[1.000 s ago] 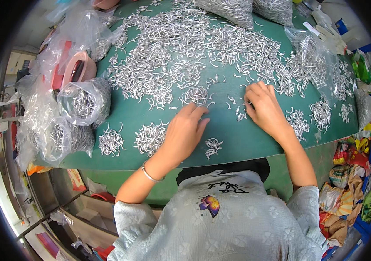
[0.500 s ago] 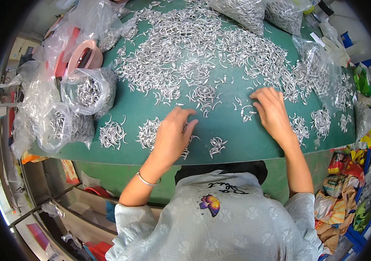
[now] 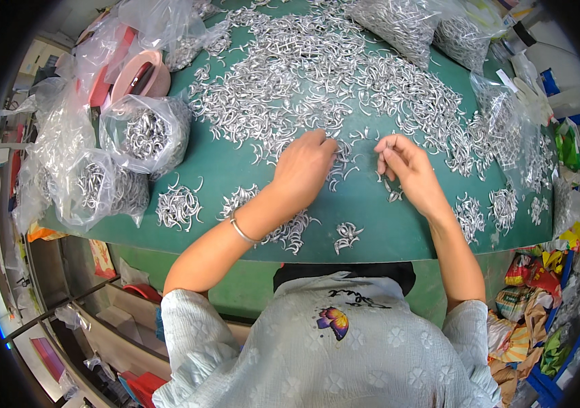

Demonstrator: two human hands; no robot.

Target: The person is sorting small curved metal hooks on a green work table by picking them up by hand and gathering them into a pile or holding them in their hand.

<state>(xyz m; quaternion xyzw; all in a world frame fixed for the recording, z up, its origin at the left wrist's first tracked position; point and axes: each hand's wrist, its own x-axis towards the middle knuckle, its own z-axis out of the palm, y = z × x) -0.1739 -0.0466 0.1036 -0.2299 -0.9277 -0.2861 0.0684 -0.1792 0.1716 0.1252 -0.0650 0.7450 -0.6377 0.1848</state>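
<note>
Small curved silver metal pieces [image 3: 283, 75] lie in a broad loose heap over the far half of the green table [image 3: 235, 166]. My left hand [image 3: 307, 168] is bent down at the heap's near edge, beside a loose cluster of pieces [image 3: 341, 173]. Its fingers are curled together, and their tips are hidden behind the hand. To the right of that cluster, my right hand [image 3: 409, 173] has thumb and fingertips pinched together just above the table. Whatever is in the pinch is too small to make out. A few pieces [image 3: 393, 192] lie under this hand.
Small separate piles [image 3: 178, 206] line the near edge, one pile [image 3: 348, 236] in front of me. Filled clear bags [image 3: 145, 136] and a pink container [image 3: 143, 76] stand at left. More filled bags [image 3: 399, 27] sit at the back, with another bag [image 3: 501, 112] at right.
My left hand has moved forward and right, off a near pile to the heap's edge. The fingers of my right hand have drawn together into a pinch. The view has shifted slightly.
</note>
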